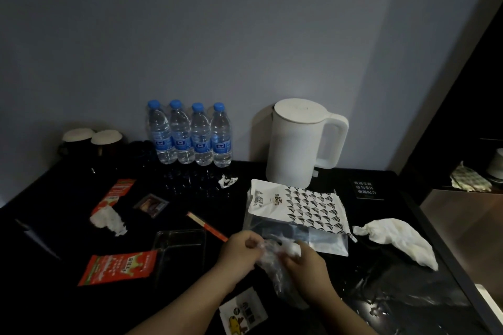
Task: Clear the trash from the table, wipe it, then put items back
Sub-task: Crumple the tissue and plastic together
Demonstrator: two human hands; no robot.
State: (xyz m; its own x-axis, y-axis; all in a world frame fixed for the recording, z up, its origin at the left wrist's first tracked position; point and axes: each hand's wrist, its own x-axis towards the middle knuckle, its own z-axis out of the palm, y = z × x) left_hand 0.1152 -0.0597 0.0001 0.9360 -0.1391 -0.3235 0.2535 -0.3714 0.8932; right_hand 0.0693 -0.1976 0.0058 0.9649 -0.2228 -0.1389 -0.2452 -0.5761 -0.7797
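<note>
Both hands meet over the front middle of the black table point(68, 307). My left hand point(239, 251) pinches one end of a crumpled clear plastic wrapper point(275, 277). My right hand point(304, 266) grips the same wrapper together with a small white wad point(294, 249). Trash lies scattered around: a white patterned bakery bag point(302, 208), a crumpled tissue point(109, 219) at the left, a larger white tissue point(400, 239) at the right, a red packet point(119, 269), a second red packet point(115, 193), a small paper scrap point(227, 181), chopsticks point(206, 226) and a clear tray point(179, 242).
Several water bottles point(190, 136) and a white kettle point(299, 141) stand against the back wall. Two cups point(92, 141) sit at the back left. A black sign card point(366, 189) lies at the right. A yellow-printed sachet point(242, 313) lies at the front edge.
</note>
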